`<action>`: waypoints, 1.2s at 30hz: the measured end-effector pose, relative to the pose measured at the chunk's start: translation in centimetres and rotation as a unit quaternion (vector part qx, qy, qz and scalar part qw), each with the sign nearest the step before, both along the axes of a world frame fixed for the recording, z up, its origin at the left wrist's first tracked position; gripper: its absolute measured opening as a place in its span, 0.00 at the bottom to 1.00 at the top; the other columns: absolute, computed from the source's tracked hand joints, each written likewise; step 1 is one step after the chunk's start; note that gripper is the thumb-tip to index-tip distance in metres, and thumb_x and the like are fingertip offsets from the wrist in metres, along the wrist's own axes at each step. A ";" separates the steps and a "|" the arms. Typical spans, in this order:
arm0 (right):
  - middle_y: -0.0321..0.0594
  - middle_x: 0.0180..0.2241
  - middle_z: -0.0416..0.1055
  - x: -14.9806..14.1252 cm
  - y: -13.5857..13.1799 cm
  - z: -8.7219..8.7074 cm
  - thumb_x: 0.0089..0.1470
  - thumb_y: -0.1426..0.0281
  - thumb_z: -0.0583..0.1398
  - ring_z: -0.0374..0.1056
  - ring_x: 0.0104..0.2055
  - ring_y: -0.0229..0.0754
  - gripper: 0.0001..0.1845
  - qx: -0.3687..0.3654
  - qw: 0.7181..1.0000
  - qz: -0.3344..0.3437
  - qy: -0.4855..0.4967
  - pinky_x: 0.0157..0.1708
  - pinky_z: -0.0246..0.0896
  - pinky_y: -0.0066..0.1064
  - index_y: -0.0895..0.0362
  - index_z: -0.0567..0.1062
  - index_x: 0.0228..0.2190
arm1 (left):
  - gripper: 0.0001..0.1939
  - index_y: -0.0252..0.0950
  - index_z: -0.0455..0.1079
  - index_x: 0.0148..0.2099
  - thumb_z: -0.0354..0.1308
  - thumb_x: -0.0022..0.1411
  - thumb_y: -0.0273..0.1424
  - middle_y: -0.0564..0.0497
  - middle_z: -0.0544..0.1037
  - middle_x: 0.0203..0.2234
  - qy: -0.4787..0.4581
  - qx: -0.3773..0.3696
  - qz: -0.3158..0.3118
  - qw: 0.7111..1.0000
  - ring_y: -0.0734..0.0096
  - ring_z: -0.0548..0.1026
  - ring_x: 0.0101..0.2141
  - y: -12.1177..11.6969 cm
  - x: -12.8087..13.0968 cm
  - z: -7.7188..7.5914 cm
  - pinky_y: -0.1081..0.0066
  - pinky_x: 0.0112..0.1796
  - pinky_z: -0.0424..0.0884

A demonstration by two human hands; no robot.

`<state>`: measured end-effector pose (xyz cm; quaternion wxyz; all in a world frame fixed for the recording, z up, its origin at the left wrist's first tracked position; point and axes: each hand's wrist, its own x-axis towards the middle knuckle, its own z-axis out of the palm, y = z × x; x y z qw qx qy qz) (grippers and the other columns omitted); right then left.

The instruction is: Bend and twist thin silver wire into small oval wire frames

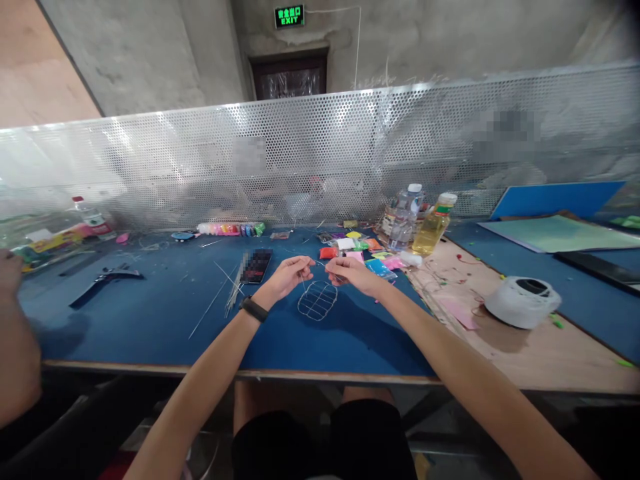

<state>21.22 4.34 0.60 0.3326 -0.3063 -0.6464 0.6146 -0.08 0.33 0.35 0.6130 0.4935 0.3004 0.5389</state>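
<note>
My left hand, with a dark band on its wrist, pinches a thin wire between thumb and fingertips. Facing it, my right hand is also closed in a pinch on the wire, which arcs across the small gap between the hands. Just below them is a rounded wire frame with crossing wires inside it, like a small grid. A strand runs from the frame up to my left fingers. Whether the frame rests on the blue tabletop or hangs just over it, I cannot tell.
Loose straight wires and a phone lie left of my hands. Colourful packets and two bottles stand beyond my right hand. A white roll sits far right. Another person's arm rests at the left edge.
</note>
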 end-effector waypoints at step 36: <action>0.39 0.25 0.76 0.3 -0.5 0.6 0.60 0.54 0.53 0.69 0.29 0.43 0.21 0.474 0.795 -0.243 -0.290 0.30 0.53 0.32 0.52 0.79 0.28 | 0.10 0.31 0.70 0.34 0.62 0.59 0.35 0.55 0.67 0.23 -0.083 -0.057 -0.020 0.995 0.79 0.66 0.24 -0.5 0.0 0.8 0.71 0.35 0.69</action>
